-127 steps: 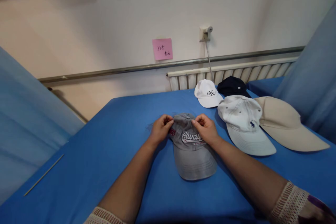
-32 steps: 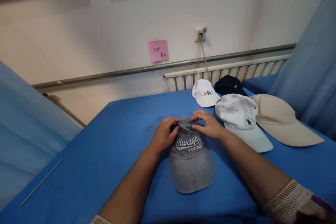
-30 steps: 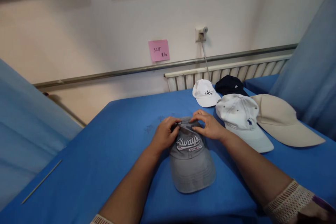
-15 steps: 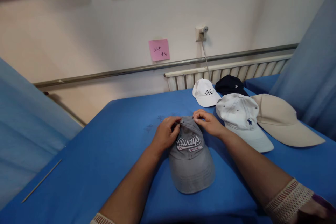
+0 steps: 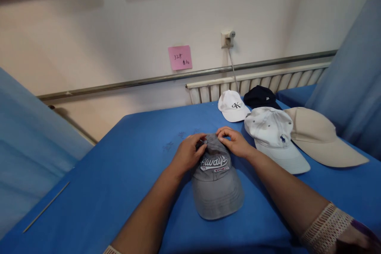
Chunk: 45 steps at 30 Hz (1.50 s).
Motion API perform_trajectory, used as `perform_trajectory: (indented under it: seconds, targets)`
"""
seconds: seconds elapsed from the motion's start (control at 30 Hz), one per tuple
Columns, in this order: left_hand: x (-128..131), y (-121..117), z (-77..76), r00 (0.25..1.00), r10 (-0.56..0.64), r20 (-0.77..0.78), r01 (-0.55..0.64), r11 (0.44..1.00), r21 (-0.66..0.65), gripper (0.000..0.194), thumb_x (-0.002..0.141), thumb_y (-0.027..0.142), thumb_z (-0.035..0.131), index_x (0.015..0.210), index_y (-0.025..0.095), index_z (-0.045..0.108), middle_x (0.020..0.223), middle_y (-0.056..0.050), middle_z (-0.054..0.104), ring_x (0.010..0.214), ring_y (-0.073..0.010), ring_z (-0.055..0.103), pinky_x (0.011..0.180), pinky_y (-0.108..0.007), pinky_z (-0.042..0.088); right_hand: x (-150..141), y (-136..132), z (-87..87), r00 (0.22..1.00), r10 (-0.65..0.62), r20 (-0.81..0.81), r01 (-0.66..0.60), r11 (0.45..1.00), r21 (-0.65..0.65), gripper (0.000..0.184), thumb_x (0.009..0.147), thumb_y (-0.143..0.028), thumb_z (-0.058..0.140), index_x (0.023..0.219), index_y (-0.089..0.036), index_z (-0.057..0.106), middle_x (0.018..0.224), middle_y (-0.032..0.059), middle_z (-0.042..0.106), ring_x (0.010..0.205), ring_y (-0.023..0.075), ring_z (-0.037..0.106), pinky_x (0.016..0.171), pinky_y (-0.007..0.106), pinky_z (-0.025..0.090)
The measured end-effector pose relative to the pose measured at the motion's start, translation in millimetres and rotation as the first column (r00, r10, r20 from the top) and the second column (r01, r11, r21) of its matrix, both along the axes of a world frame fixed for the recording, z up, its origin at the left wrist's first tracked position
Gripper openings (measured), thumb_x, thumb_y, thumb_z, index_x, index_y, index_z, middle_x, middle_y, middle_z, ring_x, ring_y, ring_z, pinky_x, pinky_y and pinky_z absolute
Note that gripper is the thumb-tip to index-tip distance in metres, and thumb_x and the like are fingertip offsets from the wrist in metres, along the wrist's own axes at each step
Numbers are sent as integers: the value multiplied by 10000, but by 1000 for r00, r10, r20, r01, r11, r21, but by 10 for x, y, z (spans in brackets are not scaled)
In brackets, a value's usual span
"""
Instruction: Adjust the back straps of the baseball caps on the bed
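A blue tabletop (image 5: pixel 98 174) runs toward a pale wall (image 5: pixel 133 20) with a metal rail (image 5: pixel 149 81) and a radiator (image 5: pixel 244 87), blue curtains (image 5: pixel 29 147) on both sides. The gray cap (image 5: pixel 218 196) lies toward its near side, brim facing the person, long axis running front to back (its lettering (image 5: pixel 213 161) reads upright). Left hand (image 5: pixel 189 152) and right hand (image 5: pixel 235 142) touch the crown, half-curled; whether the hands pinch cloth, I cannot tell.

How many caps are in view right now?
5: a gray cap between the left hand and right hand; a white cap at the back; a dark cap beside it; a pale cap in front; a beige cap far right. Any underneath wouldn't show.
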State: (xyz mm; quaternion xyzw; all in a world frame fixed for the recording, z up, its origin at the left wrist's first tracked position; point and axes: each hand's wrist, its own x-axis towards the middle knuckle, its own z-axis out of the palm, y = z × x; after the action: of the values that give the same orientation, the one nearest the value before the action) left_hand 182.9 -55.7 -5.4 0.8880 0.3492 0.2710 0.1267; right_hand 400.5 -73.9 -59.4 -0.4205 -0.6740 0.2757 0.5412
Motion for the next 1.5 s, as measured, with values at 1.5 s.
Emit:
perform_trajectory:
  seconds: [1.5]
  targets:
    - [826,648,370,989,8,-148,-25,993,-113,184,790,251,610,947,163,650,851,-34,712,741,-152,636,677,-245,472,-842,-756,200,732,16,681,-406,813,417,260,943,-340,436,756,-194,543,680,-9,588,570,115,480,570,295,320]
